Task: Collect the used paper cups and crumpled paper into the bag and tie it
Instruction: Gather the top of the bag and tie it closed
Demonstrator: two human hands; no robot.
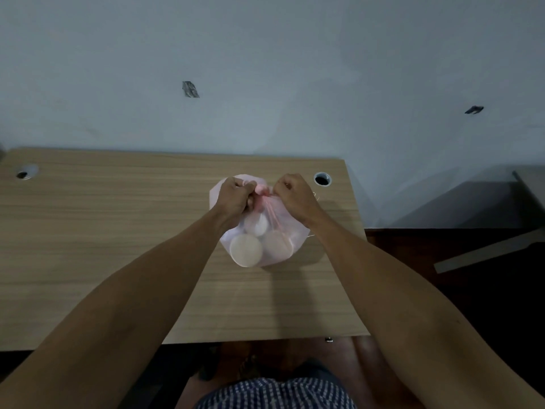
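Note:
A thin pink plastic bag [280, 249] stands on the wooden desk [118, 231], right of centre. Through its wall show white paper cups [246, 250], bottoms toward me. The bag's top is gathered into a twisted pink bunch [262, 191]. My left hand [234, 199] grips the bunch from the left, fingers curled tight. My right hand [292, 196] pinches it from the right. Both hands sit above the bag, almost touching each other. Crumpled paper is not visible inside.
Two round cable holes pierce the desk, one at the far right [322, 179] and one at the far left [26, 172]. A pale wall rises right behind the desk. The desk's right edge drops to a dark floor with a light board [486, 249].

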